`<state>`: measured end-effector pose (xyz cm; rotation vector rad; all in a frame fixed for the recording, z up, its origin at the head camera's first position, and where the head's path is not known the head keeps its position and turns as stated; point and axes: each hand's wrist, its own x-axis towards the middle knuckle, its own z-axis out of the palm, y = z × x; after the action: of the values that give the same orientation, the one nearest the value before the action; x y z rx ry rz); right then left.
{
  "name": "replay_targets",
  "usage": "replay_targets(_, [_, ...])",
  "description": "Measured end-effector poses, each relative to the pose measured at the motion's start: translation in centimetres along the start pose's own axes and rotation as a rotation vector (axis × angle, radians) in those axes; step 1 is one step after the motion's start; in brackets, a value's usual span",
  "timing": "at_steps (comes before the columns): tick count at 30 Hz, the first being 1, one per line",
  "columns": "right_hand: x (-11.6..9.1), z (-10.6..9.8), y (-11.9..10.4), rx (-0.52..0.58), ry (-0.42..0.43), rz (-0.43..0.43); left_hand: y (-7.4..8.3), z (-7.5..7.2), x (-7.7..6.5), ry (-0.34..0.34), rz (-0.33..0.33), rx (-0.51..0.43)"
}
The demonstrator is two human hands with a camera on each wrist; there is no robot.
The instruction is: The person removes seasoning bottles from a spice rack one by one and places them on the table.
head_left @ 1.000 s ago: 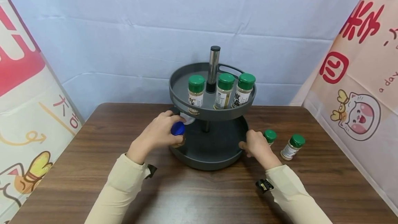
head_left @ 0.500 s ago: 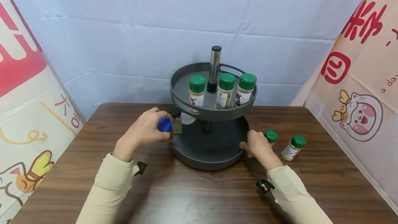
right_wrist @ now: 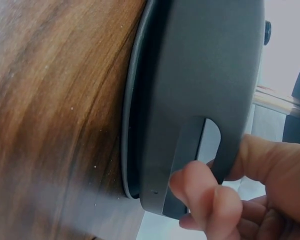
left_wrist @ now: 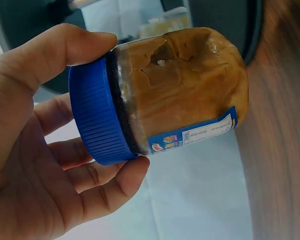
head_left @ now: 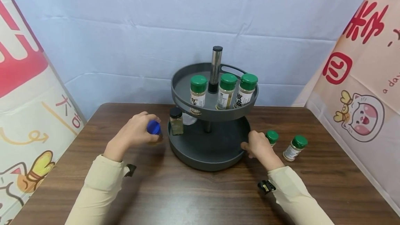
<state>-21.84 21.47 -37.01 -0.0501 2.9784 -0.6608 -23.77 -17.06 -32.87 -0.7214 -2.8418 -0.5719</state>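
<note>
My left hand (head_left: 131, 133) holds a jar (left_wrist: 190, 90) of brown spread, likely peanut butter, by its blue lid (head_left: 153, 127), left of the two-tier rack and above the table. In the left wrist view thumb and fingers close round the lid. At the lower tray's right side, my right hand (head_left: 260, 146) grips the wall of the lower tray (head_left: 203, 165) at its handle slot (right_wrist: 210, 137). A square spice jar with a black cap (head_left: 176, 124) stands at the left of that tray. Beside it lies a whitish, partly hidden item (head_left: 189, 118).
The upper tray (head_left: 218, 114) carries three green-capped spice jars (head_left: 198, 96) in front of a metal post (head_left: 215, 65). Right of the rack, another green-capped jar (head_left: 292, 150) stands on the wooden table (head_left: 200, 197); one more (head_left: 272, 136) is half hidden by my right hand.
My left hand has carried the blue-lidded jar leftward, out from the lower tray to beside the rack. The black-capped jar has come into view. My right hand keeps its grip on the tray.
</note>
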Motion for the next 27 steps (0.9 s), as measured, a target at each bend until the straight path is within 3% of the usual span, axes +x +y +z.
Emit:
replay_targets(10, [-0.1, 0.1, 0.1, 0.002, 0.029, -0.014, -3.0, 0.5, -1.0, -0.027, -0.042, -0.009])
replay_targets(27, [-0.1, 0.0, -0.1, -0.008, 0.013, 0.007, -6.3, -0.1, -2.3, -0.047, -0.091, 0.017])
